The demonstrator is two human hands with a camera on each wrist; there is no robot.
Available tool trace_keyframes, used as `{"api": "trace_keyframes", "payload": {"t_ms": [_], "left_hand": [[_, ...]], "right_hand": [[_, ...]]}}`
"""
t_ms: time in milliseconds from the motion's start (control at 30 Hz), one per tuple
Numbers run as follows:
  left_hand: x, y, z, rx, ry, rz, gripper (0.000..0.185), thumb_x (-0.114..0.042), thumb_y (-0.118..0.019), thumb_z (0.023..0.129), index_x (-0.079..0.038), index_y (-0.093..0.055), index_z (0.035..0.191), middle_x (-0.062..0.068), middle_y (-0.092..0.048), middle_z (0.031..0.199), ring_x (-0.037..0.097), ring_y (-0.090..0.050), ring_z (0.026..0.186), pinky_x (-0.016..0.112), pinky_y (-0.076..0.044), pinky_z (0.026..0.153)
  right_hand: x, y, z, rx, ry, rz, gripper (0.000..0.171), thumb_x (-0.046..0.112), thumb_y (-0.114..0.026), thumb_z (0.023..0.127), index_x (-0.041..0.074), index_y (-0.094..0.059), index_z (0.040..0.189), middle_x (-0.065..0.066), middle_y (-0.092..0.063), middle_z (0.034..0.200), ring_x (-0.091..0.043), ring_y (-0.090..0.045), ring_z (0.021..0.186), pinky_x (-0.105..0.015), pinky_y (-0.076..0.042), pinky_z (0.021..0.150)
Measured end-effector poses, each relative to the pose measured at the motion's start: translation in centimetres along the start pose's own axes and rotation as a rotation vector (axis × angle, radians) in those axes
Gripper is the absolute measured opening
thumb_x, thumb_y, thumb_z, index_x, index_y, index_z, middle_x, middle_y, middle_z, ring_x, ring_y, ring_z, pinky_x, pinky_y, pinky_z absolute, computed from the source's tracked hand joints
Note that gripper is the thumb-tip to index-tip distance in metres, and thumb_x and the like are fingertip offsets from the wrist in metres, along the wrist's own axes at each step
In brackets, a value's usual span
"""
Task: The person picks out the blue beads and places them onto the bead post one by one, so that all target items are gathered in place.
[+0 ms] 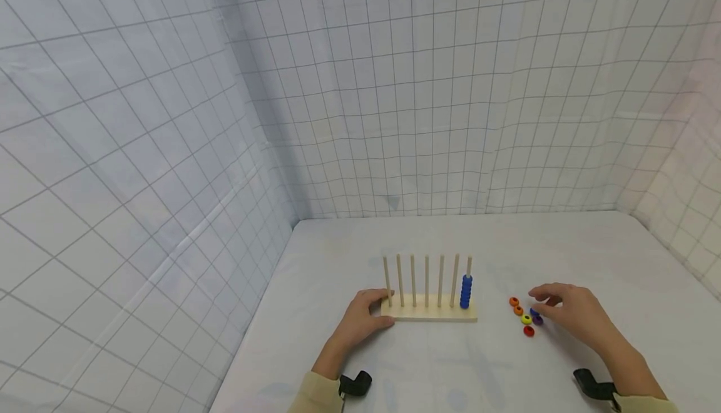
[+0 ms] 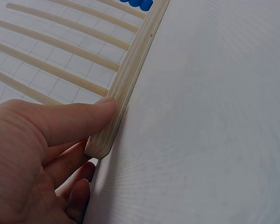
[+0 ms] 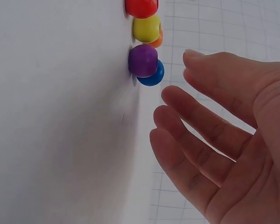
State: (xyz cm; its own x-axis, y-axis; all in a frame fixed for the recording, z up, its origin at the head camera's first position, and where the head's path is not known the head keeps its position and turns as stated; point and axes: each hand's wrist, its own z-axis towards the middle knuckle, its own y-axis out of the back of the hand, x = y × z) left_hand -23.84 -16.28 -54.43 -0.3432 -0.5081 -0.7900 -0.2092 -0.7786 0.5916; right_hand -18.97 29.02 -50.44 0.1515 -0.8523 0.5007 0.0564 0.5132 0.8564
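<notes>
A wooden rack [image 1: 429,314] with several upright pegs stands on the white table. A stack of blue beads [image 1: 466,291] fills its rightmost peg. My left hand [image 1: 382,308] grips the left end of the base, thumb [image 2: 84,116] on the front edge [image 2: 130,79] and fingers curled round the end. Right of the rack lie loose beads: two orange [image 1: 514,301], yellow [image 1: 526,319], purple [image 1: 538,320], red [image 1: 528,331] and blue [image 3: 154,77]. My right hand [image 1: 537,305] hovers just beside them with fingers [image 3: 196,121] spread and holds nothing.
Grid-patterned white sheets wall the table [image 1: 563,250] at the back, left and right. The left wall runs close to the rack's left end. A black wrist camera mount [image 1: 355,384] sits on each forearm.
</notes>
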Motion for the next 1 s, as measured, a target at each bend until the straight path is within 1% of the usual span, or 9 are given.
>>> {"api": "trace_keyframes", "payload": {"t_ms": [167, 300, 567, 667, 1000], "left_hand": [[0.0, -0.1, -0.1, 0.002, 0.007, 0.000, 0.057, -0.026, -0.083, 0.082, -0.008, -0.065, 0.133, 0.008, -0.061, 0.132, 0.031, -0.048, 0.128, 0.055, -0.038, 0.107], [0.0, -0.1, 0.0, 0.000, -0.001, -0.004, 0.057, -0.026, -0.083, 0.082, -0.008, -0.066, 0.132, 0.008, -0.062, 0.132, 0.031, -0.048, 0.128, 0.055, -0.038, 0.107], [0.3, -0.1, 0.2, -0.001, -0.006, 0.005, 0.056, -0.026, -0.083, 0.082, -0.009, -0.066, 0.132, 0.007, -0.062, 0.131, 0.031, -0.048, 0.128, 0.055, -0.037, 0.107], [0.3, -0.1, 0.2, -0.001, -0.007, 0.001, 0.056, -0.026, -0.083, 0.082, -0.009, -0.066, 0.132, 0.007, -0.063, 0.131, 0.031, -0.048, 0.128, 0.055, -0.037, 0.107], [0.4, -0.2, 0.2, -0.004, -0.005, 0.003, 0.056, -0.027, -0.084, 0.081, -0.009, -0.066, 0.132, 0.006, -0.063, 0.131, 0.030, -0.049, 0.127, 0.054, -0.038, 0.106]], "right_hand": [[-0.3, -0.2, 0.2, 0.035, -0.024, 0.002, 0.026, 0.025, -0.079, 0.087, 0.014, -0.076, 0.110, 0.001, -0.071, 0.099, -0.018, -0.061, 0.085, -0.034, -0.048, 0.064], [-0.5, -0.5, 0.5, 0.043, -0.031, -0.006, 0.026, 0.024, -0.080, 0.086, 0.013, -0.077, 0.109, 0.002, -0.070, 0.097, -0.018, -0.060, 0.084, -0.034, -0.047, 0.063], [-0.9, -0.8, 0.6, 0.058, -0.052, -0.008, 0.024, 0.020, -0.080, 0.085, 0.013, -0.077, 0.108, 0.005, -0.069, 0.092, -0.016, -0.059, 0.081, -0.035, -0.048, 0.066], [-0.9, -0.8, 0.6, 0.057, -0.055, -0.016, 0.023, 0.020, -0.081, 0.085, 0.014, -0.077, 0.108, 0.005, -0.068, 0.091, -0.015, -0.059, 0.081, -0.037, -0.048, 0.068], [-1.3, -0.8, 0.6, 0.032, -0.036, -0.046, 0.023, 0.021, -0.082, 0.084, 0.012, -0.077, 0.105, 0.006, -0.067, 0.088, -0.015, -0.058, 0.079, -0.038, -0.048, 0.068]]}}
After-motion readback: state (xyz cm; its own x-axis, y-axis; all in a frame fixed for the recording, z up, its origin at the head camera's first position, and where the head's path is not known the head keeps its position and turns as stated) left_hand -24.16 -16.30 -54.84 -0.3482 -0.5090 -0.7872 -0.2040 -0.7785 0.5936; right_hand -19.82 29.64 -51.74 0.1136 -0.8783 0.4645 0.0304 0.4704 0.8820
